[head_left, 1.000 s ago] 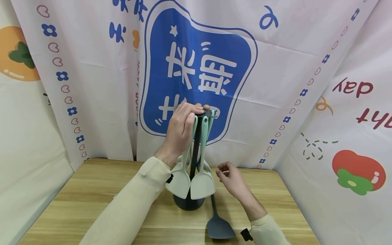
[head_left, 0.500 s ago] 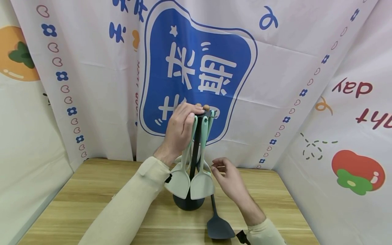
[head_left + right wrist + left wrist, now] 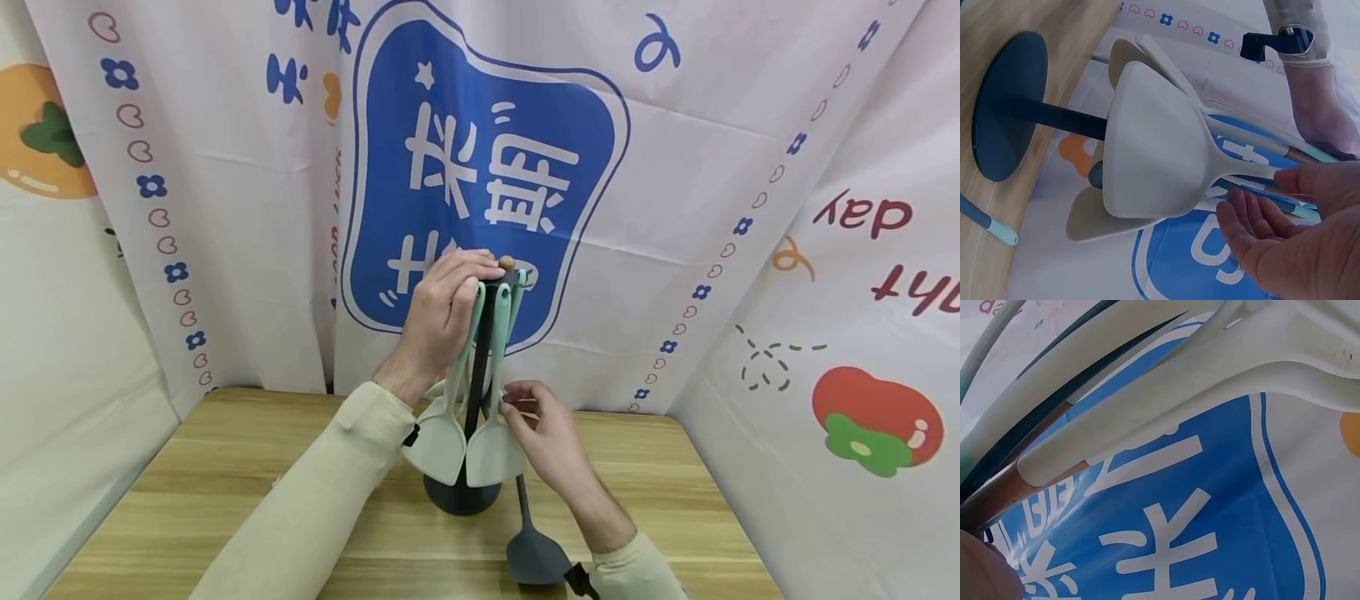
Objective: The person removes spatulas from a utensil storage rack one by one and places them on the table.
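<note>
A dark utensil rack (image 3: 461, 498) stands upright, hung with several pale spatulas with mint-green handle ends. My left hand (image 3: 438, 308) holds the rack's top, fingers over it and thumb down the side. In the left wrist view, pale handles (image 3: 1116, 412) cross close to that hand's fingertip. My right hand (image 3: 551, 429) is at the right of the rack, beside the front pale spatula (image 3: 495, 458). In the right wrist view, its thumb lies at this spatula's neck, with the other fingers apart below; whether it touches cannot be told.
A dark grey spatula (image 3: 534, 557) lies on the wooden table (image 3: 217, 492), right of the rack's base, its handle running toward the rack. A printed white cloth (image 3: 247, 250) hangs behind the table; similar cloths stand at both sides.
My right hand has moved left, from beside the rack to the front pale spatula's neck. My left hand stays on the rack's top, with its fingers slightly farther over it.
</note>
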Motion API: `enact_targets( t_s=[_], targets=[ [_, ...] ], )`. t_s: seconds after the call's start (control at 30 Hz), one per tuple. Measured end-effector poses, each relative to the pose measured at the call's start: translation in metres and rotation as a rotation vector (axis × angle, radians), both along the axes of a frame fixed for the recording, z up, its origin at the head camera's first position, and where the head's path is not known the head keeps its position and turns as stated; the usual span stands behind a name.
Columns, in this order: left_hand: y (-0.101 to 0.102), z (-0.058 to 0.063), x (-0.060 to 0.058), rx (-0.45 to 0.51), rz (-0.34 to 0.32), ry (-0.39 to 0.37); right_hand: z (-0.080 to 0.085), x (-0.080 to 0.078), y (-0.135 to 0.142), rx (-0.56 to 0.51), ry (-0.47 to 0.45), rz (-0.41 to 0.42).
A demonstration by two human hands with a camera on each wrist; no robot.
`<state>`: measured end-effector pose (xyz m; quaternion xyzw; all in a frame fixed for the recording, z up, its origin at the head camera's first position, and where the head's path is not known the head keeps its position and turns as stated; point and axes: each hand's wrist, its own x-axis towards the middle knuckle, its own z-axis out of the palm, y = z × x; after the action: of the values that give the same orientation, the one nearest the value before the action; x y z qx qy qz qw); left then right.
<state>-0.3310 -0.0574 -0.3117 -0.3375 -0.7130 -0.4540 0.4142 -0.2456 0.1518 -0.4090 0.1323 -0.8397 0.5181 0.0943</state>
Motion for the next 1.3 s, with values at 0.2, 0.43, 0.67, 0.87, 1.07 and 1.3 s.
enact_targets(
  t_s=[0.2, 0.43, 0.67, 0.87, 1.07, 1.3],
  targets=[
    [-0.001, 0.002, 0.001, 0.01, -0.025, -0.002, 0.0, 0.0, -0.006, -0.026, 0.02, 0.03],
    [-0.001, 0.004, 0.0, -0.004, -0.019, 0.005, 0.0, 0.001, -0.012, -0.057, 0.014, 0.038],
    [-0.002, 0.005, -0.003, -0.002, -0.038, 0.0, -0.001, 0.0, -0.013, -0.059, 0.02, 0.044],
    [-0.004, 0.004, -0.003, 0.007, -0.06, -0.037, -0.001, 0.0, -0.013, -0.055, 0.026, 0.043],
    [-0.004, 0.004, -0.004, 0.012, -0.058, -0.037, 0.0, 0.003, -0.012, -0.019, 0.015, 0.036],
    [-0.002, 0.003, -0.002, 0.03, -0.051, -0.049, 0.002, 0.009, -0.011, -0.017, 0.01, 0.054]
  ],
)
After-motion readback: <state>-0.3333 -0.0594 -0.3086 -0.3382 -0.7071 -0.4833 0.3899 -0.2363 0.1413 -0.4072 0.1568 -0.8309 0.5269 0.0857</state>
